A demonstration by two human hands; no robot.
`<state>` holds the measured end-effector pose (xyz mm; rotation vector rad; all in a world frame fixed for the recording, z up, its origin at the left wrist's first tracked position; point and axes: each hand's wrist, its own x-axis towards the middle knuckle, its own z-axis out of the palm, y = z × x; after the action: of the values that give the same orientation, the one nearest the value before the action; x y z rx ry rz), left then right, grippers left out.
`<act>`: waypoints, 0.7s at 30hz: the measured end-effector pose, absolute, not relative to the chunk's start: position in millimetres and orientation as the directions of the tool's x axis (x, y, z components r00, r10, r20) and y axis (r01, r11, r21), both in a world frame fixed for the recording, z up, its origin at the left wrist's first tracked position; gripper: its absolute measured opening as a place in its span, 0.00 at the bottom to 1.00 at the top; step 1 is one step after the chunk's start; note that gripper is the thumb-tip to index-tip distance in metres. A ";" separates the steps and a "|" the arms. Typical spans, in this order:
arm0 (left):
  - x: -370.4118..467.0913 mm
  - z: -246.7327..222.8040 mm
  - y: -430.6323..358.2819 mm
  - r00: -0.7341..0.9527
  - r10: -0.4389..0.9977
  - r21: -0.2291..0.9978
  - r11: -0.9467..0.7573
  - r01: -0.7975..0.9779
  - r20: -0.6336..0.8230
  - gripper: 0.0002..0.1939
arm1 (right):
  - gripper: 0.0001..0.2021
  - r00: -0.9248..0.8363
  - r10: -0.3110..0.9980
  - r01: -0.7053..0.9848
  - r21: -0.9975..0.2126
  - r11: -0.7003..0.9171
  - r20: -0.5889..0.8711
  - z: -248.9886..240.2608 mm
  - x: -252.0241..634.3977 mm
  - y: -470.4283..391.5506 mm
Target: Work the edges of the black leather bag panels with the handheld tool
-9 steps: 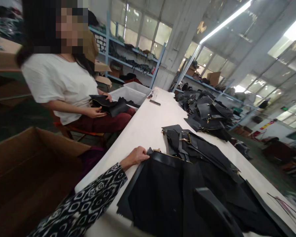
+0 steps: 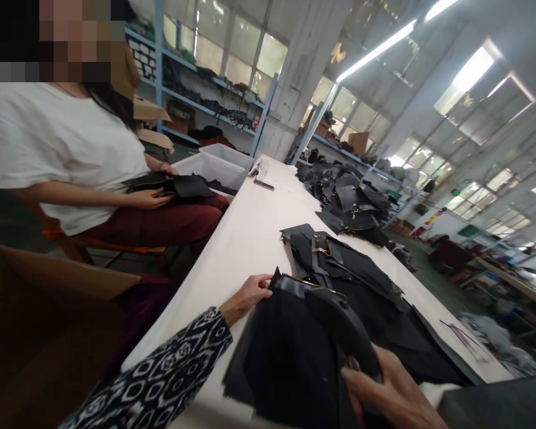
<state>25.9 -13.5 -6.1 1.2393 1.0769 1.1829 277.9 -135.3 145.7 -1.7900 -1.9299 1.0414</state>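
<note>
On bench (image 2: 245, 235) at six o'clock: black cloth (image 2: 290, 351), left hand (image 2: 250, 293) pinching its eleven-o'clock corner; right hand (image 2: 386, 384), five o'clock, grasping black tool (image 2: 346, 316). Step, judged: positioning tool; calls for steady corner.

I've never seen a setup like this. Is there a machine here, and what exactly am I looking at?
There is no robot: these are a person's bare hands, seen from a camera worn on that person's head, looking forward and down.

The left hand, coming out of a patterned sleeve, pinches the corner of a black zipped piece. The right hand grips a black curved tool above it; I can't tell what kind.

On the white table, more black pieces lie just beyond, with a larger black heap farther back. At the left, a seated co-worker in a white T-shirt holds dark material on their lap.
</note>
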 end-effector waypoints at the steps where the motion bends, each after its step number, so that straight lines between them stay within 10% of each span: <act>1: 28.3 -6.9 -14.5 0.115 0.993 0.988 -0.013 -0.155 0.031 0.25 | 0.11 -0.234 0.941 0.697 -0.717 -0.013 -0.245 143.6 270.1 -129.5; 8: 39.7 -6.6 -19.4 0.294 0.955 0.788 0.147 -0.598 0.046 0.23 | 0.11 -0.317 0.911 0.544 -0.837 -0.054 -0.265 127.4 236.5 -109.4; 21: 43.2 4.5 -26.5 0.419 0.905 0.610 0.289 -0.738 0.078 0.27 | 0.08 -0.220 0.950 0.579 -0.814 -0.054 -0.220 122.6 200.2 -77.2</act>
<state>43.2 -26.5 4.5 0.6294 0.3078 1.1191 200.2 -77.2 122.6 -1.6229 -1.8086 1.1885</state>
